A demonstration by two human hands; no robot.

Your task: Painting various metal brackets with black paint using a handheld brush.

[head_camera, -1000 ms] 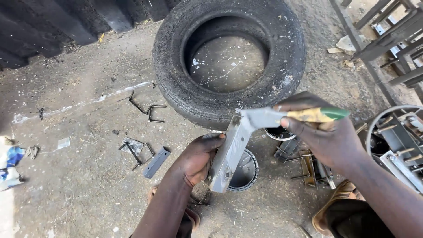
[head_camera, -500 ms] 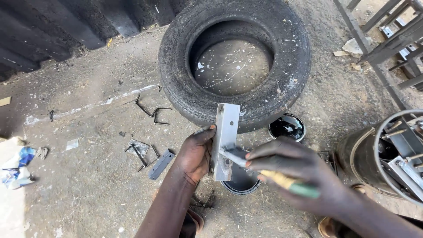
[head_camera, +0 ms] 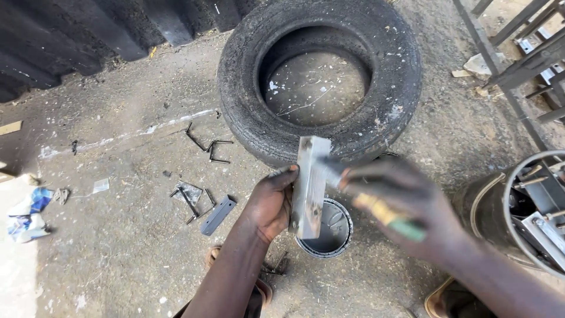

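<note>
Left hand (head_camera: pixel 268 203) clenched on a grey metal plate (head_camera: pixel 310 185), held upright over an open paint can (head_camera: pixel 328 231) on the ground. Right hand (head_camera: pixel 412 215), blurred, grips a brush (head_camera: pixel 385 215) against the plate. Risks: wet plate slipping from a one-sided grip; drips missing the can.

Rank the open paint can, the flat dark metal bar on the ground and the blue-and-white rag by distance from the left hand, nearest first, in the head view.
From the left hand:
1. Open paint can, just right of it, below the held metal piece.
2. Flat dark metal bar, on the ground to its left.
3. Blue-and-white rag, at the far left edge.
</note>
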